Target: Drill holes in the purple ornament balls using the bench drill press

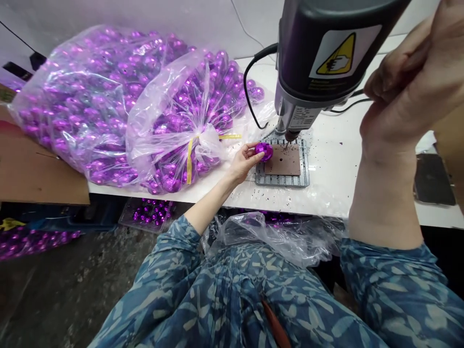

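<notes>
Centre frame: left hand [243, 162] grip pinches purple ball [264, 151] beside drill bit [289, 139]; right hand [406, 92] clenched, contents unclear. Risk: ball slips, bit catches fingertips.

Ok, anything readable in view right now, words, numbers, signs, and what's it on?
Warning sticker on the drill head: yellow triangle with a hand pictogram; print under it too small to read.
Plate lower on the drill head: blurred, unreadable.
No other text shows.
</notes>
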### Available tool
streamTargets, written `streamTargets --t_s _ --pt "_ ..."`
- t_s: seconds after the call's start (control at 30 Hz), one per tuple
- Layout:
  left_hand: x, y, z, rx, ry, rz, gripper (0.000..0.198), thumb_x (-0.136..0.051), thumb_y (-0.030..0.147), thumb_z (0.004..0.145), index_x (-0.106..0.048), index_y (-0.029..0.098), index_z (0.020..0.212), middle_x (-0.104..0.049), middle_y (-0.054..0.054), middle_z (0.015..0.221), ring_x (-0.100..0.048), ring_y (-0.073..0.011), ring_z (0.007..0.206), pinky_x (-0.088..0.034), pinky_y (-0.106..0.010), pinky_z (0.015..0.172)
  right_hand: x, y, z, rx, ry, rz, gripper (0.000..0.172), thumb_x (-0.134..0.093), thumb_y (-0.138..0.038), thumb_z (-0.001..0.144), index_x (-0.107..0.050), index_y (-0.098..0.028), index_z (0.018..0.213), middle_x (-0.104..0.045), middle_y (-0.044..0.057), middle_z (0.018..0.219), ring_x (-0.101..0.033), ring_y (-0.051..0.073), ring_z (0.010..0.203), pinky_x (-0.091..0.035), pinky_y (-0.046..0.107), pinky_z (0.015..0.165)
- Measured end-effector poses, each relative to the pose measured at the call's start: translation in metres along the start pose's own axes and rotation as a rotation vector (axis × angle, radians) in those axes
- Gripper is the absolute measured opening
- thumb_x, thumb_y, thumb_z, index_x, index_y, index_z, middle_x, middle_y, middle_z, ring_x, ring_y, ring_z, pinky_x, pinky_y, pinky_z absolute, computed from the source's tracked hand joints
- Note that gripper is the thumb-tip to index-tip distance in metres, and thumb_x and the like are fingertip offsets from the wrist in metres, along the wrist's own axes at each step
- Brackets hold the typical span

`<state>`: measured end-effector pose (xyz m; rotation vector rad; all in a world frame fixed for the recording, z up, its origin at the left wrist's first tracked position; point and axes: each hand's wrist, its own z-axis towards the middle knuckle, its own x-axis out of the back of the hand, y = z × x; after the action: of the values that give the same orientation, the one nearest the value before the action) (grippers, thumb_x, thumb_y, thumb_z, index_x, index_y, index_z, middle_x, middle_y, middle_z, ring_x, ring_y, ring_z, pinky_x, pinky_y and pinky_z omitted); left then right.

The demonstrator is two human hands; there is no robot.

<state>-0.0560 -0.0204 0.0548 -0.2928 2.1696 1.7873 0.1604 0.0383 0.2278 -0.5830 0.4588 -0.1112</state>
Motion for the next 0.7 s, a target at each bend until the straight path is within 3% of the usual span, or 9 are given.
streamTargets --t_s 0.13,0.3,0.53,0.7 --pt "-0.013 -0.004 0.009 0.084 -0.006 -0.096 0.053 -0.093 0.028 0.075 -0.062 0.025 0.118 -0.078 -0.002 0.112 -0.077 -0.0208 0.107 -0.059 -0.045 0.106 -0.002 -0.007 -0.001 0.037 -0.069 -0.028 0.069 -0.066 -0.075 0.074 -0.022 -0.023 0.06 -0.025 -0.007 0.044 -0.028 0.005 0.035 -0.011 0.032 0.042" --pt "-0.019 -0.008 0.019 0.08 0.039 -0.165 0.035 -0.083 0.035 0.09 -0.06 0.025 0.115 -0.076 -0.004 0.121 -0.073 -0.0243 0.124 -0.059 -0.048 0.11 -0.002 -0.016 -0.003 0.021 -0.116 -0.025 0.065 -0.064 -0.072 0.075 -0.024 -0.021 0.066 -0.026 -0.009 0.045 -0.03 0.002 0.035 -0.012 0.027 0.042" --pt "-0.018 -0.03 0.035 -0.203 -0.021 0.053 0.057 -0.094 0.043 0.081 -0.066 0.026 0.129 -0.075 -0.006 0.134 -0.066 -0.027 0.139 -0.045 -0.054 0.129 0.0 -0.014 -0.003 0.044 -0.119 0.015 0.059 -0.064 -0.064 0.08 -0.028 -0.021 0.065 -0.032 -0.009 0.045 -0.033 0.001 0.037 -0.015 0.024 0.041" --pt "-0.014 -0.043 0.045 -0.276 -0.098 0.195 0.067 -0.096 0.051 0.078 -0.066 0.024 0.132 -0.073 -0.01 0.139 -0.063 -0.0313 0.142 -0.041 -0.057 0.131 -0.002 -0.022 -0.004 0.011 -0.144 -0.057 0.067 -0.063 -0.066 0.079 -0.02 -0.019 0.057 -0.032 -0.006 0.044 -0.034 -0.001 0.037 -0.016 0.024 0.042"
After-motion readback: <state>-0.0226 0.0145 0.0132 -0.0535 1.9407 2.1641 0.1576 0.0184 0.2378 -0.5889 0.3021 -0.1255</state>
